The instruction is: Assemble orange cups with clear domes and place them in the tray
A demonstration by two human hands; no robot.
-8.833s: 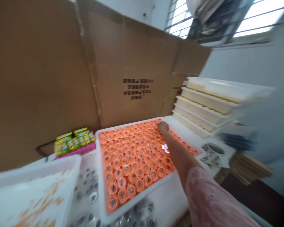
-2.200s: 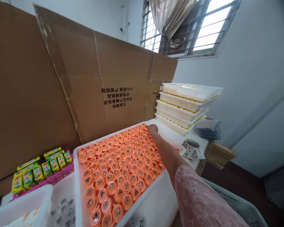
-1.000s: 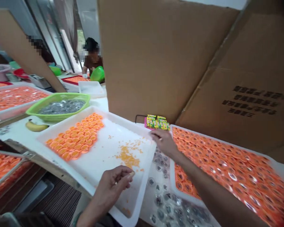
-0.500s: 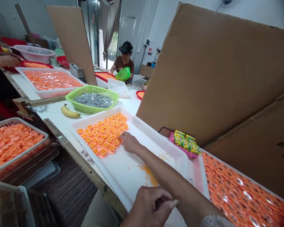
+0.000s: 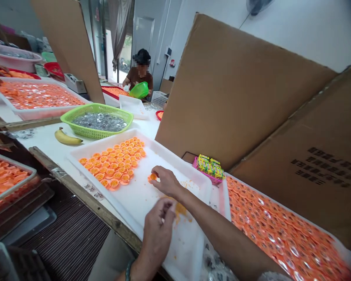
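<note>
My right hand [image 5: 166, 182] pinches one small orange cup [image 5: 153, 177] between thumb and fingers, over the bare middle of the white tray [image 5: 134, 207]. Many similar orange cups [image 5: 114, 164], with a darker orange filling inside, stand close together in the tray's far left part. Nearer to me, my left hand [image 5: 159, 226] is closed, thumb against curled fingers, above the front of the tray. A small pale spot shows at its fingertips, too small to name. Orange powder [image 5: 180, 212] is scattered on the tray floor, partly hidden by my hands and right forearm.
A green basket [image 5: 98, 134] of shiny clear pieces and a banana [image 5: 67, 137] lie behind the tray. Cardboard panels [image 5: 222, 97] rise at right, above a pink basket [image 5: 213, 178] of yellow-green packets and a tray of orange discs [image 5: 269, 222]. Another person [image 5: 140, 74] holds a green bowl.
My right hand has drawn back from the group with one cup. My left hand has risen over the tray, closer to the right. The view has swung right.
</note>
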